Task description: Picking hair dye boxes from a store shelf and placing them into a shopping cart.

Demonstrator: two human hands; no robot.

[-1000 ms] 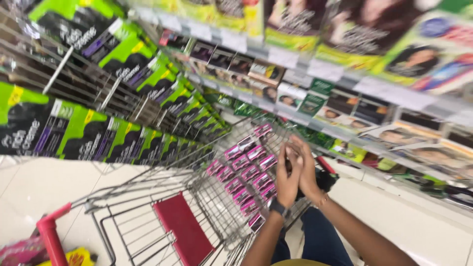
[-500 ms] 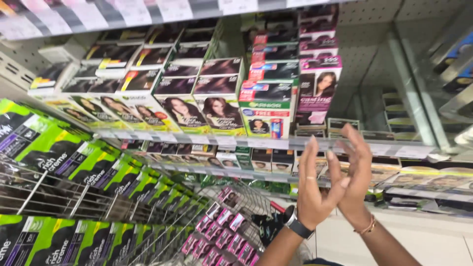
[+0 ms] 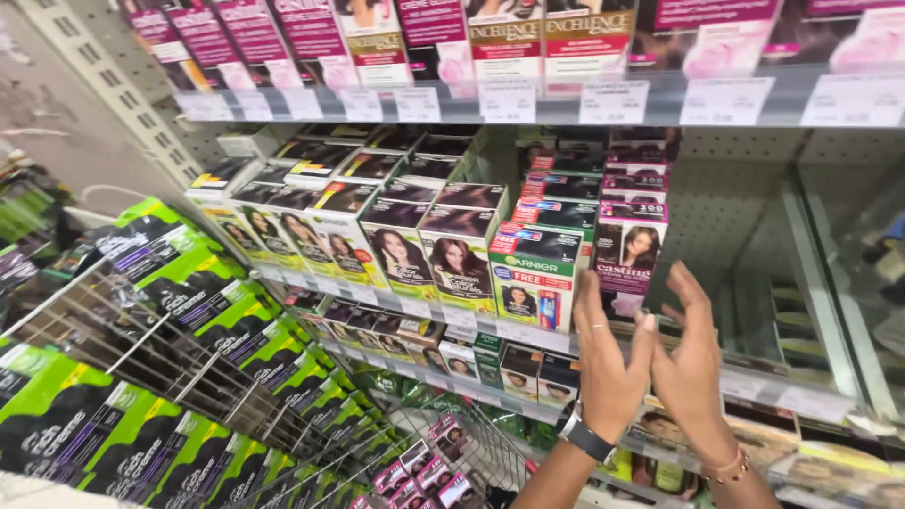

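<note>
My left hand (image 3: 608, 363) and my right hand (image 3: 691, 366) are raised side by side in front of a store shelf, palms facing each other, fingers spread, holding nothing. A watch sits on my left wrist and a bracelet on my right. Just above my fingertips stands a pink and dark hair dye box (image 3: 630, 253), at the front of a stack. To its left is a green and red hair dye box (image 3: 534, 273). Neither hand touches a box.
Rows of hair dye boxes (image 3: 396, 240) fill the grey shelves with white price tags (image 3: 509, 102). Green and black packs (image 3: 141, 396) hang on wire racks at left. A wire cart basket (image 3: 443, 462) with small pink boxes sits below. The shelf bay (image 3: 754, 273) right of my hands holds little.
My hands have risen from the cart basket up to the shelf. The view has swung from the cart and floor to the shelves of boxes.
</note>
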